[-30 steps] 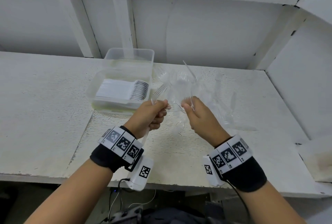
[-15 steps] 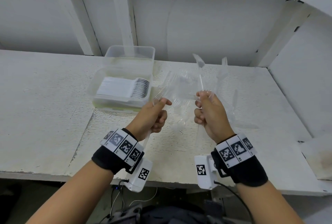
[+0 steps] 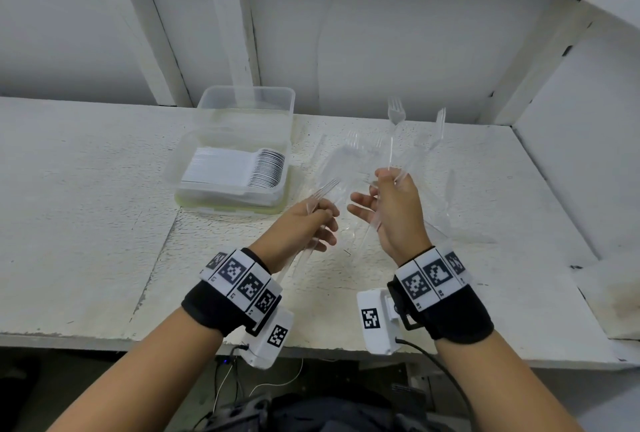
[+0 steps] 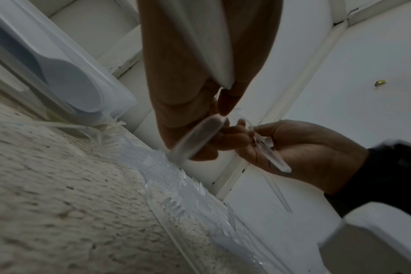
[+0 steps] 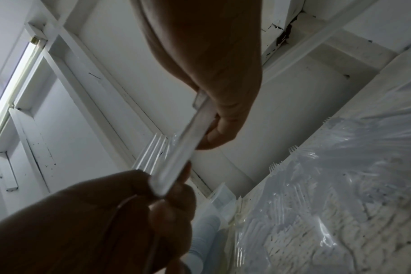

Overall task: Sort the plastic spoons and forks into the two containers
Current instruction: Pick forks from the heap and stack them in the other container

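Holding clear plastic forks in both hands above the white table (image 3: 86, 223): left hand (image 3: 304, 227) is curled round one fork (image 3: 323, 190), right hand (image 3: 391, 213) pinches a fork bundle (image 3: 393, 140), tines up. The loose see-through fork pile (image 3: 349, 161) nearly vanishes against the tabletop, count impossible. White spoons (image 3: 239, 171) lie stacked in the near clear rectangular container (image 3: 180, 168); the far clear container (image 3: 247, 100) behind it looks hard to read.

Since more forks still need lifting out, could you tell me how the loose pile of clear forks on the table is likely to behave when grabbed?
The pile of clear forks lies criss-crossed, so tines will probably snag and drag neighbours along. Each looks thin and light, likely a bit springy, like those the right hand holds. The glossy plastic may slip.
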